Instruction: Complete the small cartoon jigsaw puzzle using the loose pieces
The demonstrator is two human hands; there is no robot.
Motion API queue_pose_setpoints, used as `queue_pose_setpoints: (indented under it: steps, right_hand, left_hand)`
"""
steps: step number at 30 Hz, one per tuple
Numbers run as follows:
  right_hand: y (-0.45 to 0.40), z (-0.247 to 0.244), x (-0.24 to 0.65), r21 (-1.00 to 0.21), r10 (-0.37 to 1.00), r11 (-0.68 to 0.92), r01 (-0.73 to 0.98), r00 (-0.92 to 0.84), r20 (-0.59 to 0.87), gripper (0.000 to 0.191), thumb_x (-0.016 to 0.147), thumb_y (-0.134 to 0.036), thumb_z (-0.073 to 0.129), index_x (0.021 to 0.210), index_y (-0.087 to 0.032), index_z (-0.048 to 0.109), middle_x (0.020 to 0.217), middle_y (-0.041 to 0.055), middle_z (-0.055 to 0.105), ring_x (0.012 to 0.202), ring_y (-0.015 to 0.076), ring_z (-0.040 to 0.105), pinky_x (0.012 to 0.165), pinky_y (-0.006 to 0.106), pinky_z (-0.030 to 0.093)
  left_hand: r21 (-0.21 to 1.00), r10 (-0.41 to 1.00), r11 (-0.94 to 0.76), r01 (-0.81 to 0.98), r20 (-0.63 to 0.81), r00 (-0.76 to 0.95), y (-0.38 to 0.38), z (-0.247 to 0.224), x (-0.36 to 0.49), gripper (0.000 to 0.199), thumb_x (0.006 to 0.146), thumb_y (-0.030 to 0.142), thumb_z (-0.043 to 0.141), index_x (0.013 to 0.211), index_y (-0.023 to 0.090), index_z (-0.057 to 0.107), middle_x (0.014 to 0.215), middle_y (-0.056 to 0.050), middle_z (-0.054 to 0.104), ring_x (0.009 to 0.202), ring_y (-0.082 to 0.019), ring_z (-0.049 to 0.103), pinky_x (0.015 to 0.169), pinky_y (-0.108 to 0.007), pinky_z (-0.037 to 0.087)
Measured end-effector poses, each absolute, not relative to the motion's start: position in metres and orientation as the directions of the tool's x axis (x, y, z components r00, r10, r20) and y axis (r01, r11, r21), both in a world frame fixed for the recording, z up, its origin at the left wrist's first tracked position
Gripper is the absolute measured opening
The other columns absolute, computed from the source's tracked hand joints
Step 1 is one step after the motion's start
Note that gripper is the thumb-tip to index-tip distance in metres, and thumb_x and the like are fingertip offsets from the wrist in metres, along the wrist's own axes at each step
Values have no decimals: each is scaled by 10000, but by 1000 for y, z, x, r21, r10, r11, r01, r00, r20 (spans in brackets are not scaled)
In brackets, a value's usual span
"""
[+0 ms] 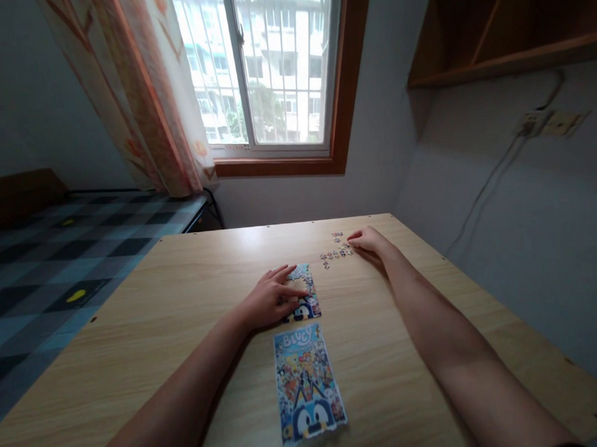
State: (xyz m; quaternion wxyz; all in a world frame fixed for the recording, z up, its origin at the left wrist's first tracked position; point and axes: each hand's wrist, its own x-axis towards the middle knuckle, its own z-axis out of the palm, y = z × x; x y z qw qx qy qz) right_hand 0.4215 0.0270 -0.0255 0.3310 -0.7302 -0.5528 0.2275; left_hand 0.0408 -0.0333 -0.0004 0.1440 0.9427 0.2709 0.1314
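Here, knobbed pieces [335,254], wood-grained table [205,268]

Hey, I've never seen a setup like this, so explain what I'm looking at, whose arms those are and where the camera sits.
There's no machine here: these are a person's own bare hands, seen in one picture from a camera worn on the head, looking forward and down. On the wood-grained table lie a partly assembled jigsaw, a printed sheet nearer the camera, and loose pieces farther off to the right. The left hand rests on the jigsaw. The right hand is at the loose pieces; whether it holds one is too small to tell.
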Motion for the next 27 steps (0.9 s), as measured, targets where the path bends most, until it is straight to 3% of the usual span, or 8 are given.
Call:
queue_pose_setpoints:
  steps: [6,11,20,27]
  right_hand:
    - [31,-28,414,-594,967,-168,787,248,54,275,758,-250,758,1023,-204,813,956,53,793,857,175,707,735,214,476]
    - [26,-24,415,-511,967,-189,838,250,53,266,819,-249,693,1059,-223,804,1007,35,793,882,152,707,719,196,462]
    - [11,-2,401,-319,930,-337,886,366,34,204,757,-366,744,912,-264,831,957,57,791,892,224,700,713,262,459]
    - [13,3,405,-292,921,-379,878,388,-30,129,730,-292,789,843,-242,828,873,67,779,801,201,690,680,256,460]
  left_hand:
    - [573,705,-681,455,346,619,-18,-7,32,456,923,481,561,1283,241,704,1537,-115,483,1406,-325,461,1175,-511,376]
    - [735,832,-548,399,429,353,-3,-14,24,501,893,511,543,1262,202,685,1414,-132,591,1332,-311,535,1065,-497,493]
    - [794,887,-404,453,462,-19,7,-17,19,357,864,381,521,1072,176,725,1147,-106,726,1051,-263,677,922,-424,569]
    - [818,896,-357,452,436,-80,8,-16,18,323,838,329,529,1040,172,726,1094,-101,746,1028,-259,685,886,-405,575]
